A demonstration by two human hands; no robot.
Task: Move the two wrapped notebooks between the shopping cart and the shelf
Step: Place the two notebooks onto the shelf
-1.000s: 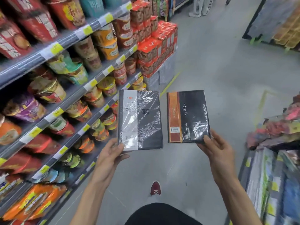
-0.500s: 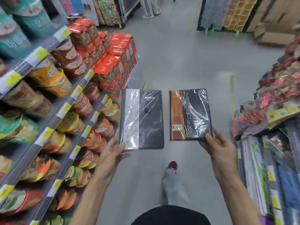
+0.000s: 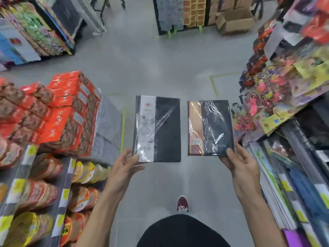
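I hold two plastic-wrapped notebooks flat in front of me over the aisle floor. My left hand [image 3: 124, 164] grips the bottom left corner of the black notebook with a white band [image 3: 157, 128]. My right hand [image 3: 240, 163] grips the bottom right corner of the smaller black notebook with a brown band [image 3: 211, 128]. The two notebooks sit side by side with a narrow gap between them. No shopping cart shows in this view.
Shelves of instant noodle cups [image 3: 41, 193] and stacked red boxes [image 3: 62, 107] line the left. On the right stand racks of colourful packets [image 3: 277, 82] and stationery [image 3: 288, 184]. Grey floor [image 3: 160, 72] stretches ahead to a cardboard box [image 3: 233, 22] and display racks [image 3: 178, 13].
I have walked forward along the aisle, so the noodle shelves have slid back and left. Both notebooks stay in my hands, held the same way.
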